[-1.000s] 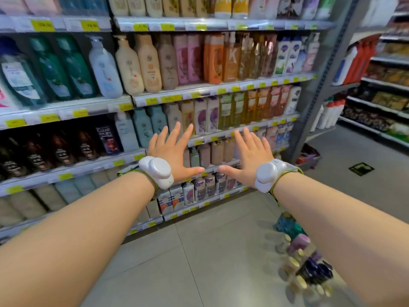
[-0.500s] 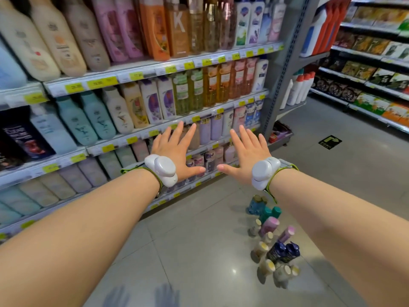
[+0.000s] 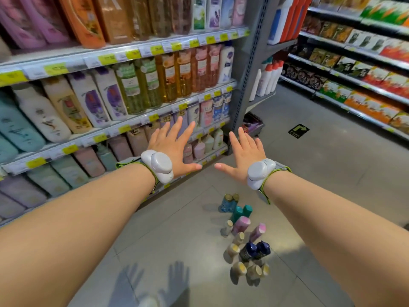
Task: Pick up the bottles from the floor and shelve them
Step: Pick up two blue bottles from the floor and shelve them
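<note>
Several small bottles stand in a cluster on the grey tiled floor: a blue pair [image 3: 229,202], a teal pair [image 3: 241,212], two pink ones [image 3: 242,224], a dark navy pair [image 3: 254,251] and several cream-capped ones [image 3: 239,268]. My left hand [image 3: 174,149] and my right hand [image 3: 245,151] are stretched out in the air, fingers spread, palms down, holding nothing. Both hover well above the bottles, in front of the lower shelves [image 3: 124,129] stocked with shampoo and body wash.
The shelving unit runs along the left, ending at a grey upright post [image 3: 245,85]. Another aisle of packaged goods [image 3: 354,74] lines the right. A black floor sticker [image 3: 298,130] lies beyond. Open floor spreads between the shelves.
The view has tilted downward and shifted right, bringing the whole bottle cluster and more floor into sight. Both hands stay spread and empty in the same pose.
</note>
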A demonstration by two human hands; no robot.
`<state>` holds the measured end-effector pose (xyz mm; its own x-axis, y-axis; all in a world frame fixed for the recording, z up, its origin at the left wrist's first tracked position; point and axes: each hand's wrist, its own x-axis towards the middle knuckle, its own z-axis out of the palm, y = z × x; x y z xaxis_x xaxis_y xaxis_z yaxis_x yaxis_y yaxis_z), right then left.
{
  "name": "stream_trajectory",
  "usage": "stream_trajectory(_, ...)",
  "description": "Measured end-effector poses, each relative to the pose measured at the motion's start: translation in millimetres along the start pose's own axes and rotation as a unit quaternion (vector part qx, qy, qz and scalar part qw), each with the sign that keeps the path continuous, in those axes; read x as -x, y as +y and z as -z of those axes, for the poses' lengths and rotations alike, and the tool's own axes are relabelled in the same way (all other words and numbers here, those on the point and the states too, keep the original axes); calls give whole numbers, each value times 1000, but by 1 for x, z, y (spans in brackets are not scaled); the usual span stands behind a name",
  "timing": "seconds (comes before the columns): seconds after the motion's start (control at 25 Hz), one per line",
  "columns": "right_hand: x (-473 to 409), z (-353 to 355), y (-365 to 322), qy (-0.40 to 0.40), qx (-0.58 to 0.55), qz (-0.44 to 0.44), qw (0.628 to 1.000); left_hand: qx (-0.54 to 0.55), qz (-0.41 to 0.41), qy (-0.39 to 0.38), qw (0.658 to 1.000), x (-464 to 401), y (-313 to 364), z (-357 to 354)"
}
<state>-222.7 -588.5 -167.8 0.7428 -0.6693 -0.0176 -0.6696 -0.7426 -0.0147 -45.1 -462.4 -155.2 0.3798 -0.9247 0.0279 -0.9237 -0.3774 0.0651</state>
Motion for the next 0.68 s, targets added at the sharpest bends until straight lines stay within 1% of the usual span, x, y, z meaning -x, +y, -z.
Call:
stream_trajectory(0.24,-51,-11,17,-7,-6,-74,997,0,-50,-22,999,-79,-21,-17)
stream_trajectory(0.36,-75,-9,17,-8,-4,-97,995,-18,-74,-35,997,-118,-33,-20)
stream_trajectory(0.48,-104,-5,14,-2,-18,-137,990,-13,-122,-54,991,-168,-42,-20)
stream_trajectory(0.68,-116,-17,20,-27,-34,-199,979,25,-201,-70,977,-224,-33,-33)
